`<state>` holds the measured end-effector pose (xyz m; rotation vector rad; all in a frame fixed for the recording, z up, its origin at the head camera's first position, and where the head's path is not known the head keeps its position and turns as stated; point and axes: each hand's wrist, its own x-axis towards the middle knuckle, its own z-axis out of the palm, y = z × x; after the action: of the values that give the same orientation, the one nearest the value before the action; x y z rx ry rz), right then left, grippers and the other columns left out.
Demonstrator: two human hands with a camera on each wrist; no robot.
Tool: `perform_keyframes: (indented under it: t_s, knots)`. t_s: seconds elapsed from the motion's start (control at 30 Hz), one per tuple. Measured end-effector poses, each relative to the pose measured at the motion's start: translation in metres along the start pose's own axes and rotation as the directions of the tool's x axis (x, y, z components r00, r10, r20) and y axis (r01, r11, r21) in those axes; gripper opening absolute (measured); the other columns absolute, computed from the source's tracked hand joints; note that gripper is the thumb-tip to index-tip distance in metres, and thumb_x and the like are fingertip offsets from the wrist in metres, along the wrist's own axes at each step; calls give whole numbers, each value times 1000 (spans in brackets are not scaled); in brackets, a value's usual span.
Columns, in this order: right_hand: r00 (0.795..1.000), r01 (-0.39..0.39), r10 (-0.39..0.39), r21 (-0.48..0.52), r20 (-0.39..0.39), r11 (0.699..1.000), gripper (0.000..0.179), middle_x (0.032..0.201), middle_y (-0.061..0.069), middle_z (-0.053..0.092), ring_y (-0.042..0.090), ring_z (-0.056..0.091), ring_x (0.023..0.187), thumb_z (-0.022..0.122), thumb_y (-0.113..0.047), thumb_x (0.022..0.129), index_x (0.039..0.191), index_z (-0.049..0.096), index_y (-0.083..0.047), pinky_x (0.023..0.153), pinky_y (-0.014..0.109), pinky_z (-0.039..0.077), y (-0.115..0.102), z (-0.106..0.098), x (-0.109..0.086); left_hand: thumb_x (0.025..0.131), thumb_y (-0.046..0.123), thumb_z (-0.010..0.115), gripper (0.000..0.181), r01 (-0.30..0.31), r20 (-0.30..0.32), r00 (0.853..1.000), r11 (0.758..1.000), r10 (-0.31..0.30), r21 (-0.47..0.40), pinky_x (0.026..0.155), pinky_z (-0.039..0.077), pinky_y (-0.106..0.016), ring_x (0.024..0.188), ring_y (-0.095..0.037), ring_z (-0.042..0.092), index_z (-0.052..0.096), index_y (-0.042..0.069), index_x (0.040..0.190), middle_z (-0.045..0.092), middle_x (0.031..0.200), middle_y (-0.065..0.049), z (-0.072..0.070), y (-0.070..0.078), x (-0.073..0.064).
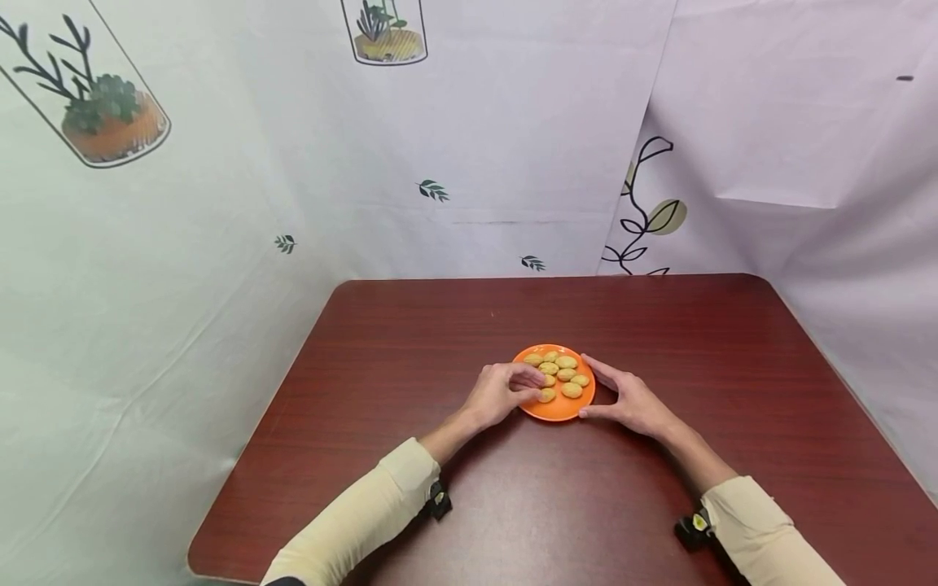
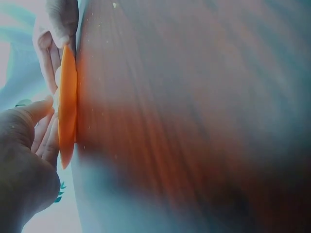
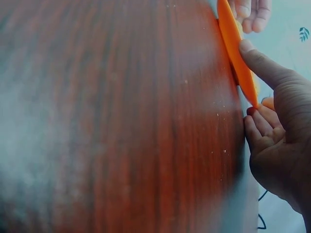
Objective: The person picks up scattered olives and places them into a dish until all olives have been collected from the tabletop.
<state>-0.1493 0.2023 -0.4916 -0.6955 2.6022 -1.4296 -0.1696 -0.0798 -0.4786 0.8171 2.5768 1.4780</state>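
Note:
On the table is a round orange plate (image 1: pixel 554 413) bearing several tan, oval, ridged pieces (image 1: pixel 572 391) that look like nuts in their shells. My left hand (image 1: pixel 500 394) reaches over the plate's left side, thumb and fingers apart, fingertips beside the nearest pieces. Whether it touches one is hard to tell. My right hand (image 1: pixel 636 404) holds the plate's right rim between thumb and fingers. From the side, the right wrist view shows the right thumb (image 3: pixel 262 63) against the plate (image 3: pixel 235 53). In the left wrist view the plate (image 2: pixel 68 111) hides part of the left fingers.
A dark red-brown wooden table (image 1: pixel 410 325) with rounded corners extends around the plate. White cloth (image 1: pixel 498 146) printed with plants hangs behind and beside it. A small black device (image 1: pixel 438 500) sits at the left wrist, another black device (image 1: pixel 692 531) at the right.

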Motion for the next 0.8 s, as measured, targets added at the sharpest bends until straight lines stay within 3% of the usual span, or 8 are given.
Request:
perform_keyframes:
  t_s: [0.23,0.43,0.6,0.8]
  knots:
    - [1000,-11,11,-11,3,1000,102,164,20,43,39,41,151,94,-29,83,163,37,1,107,3,23,0,1,0,92,7,84,24,-22,-7,1000,997,22,-72,83,60,-23,98,-9,77,80,4,116,81,107,-2,-7,-6,-4]
    - [1000,-5,5,3,2,1000,102,165,20,42,40,39,152,94,-27,83,163,37,1,108,3,23,-2,1,-1,92,3,83,29,-63,-32,998,991,59,-122,88,61,-28,104,-22,77,77,1,120,80,112,-10,-14,-9,-6]
    - [1000,2,-2,13,0,1000,100,165,21,41,42,38,152,94,-24,84,162,37,2,107,3,23,-5,-1,-2,92,4,83,32,-72,-53,996,991,66,-112,93,61,-34,108,-26,76,75,1,123,79,117,-11,-20,-10,-9]
    - [1000,-10,9,31,17,999,101,167,22,36,42,37,153,93,-23,85,163,35,2,112,9,27,-5,-2,-4,93,9,83,35,-36,-87,996,998,31,-60,96,59,-35,109,-26,75,74,5,127,78,121,-10,-29,-13,-15]
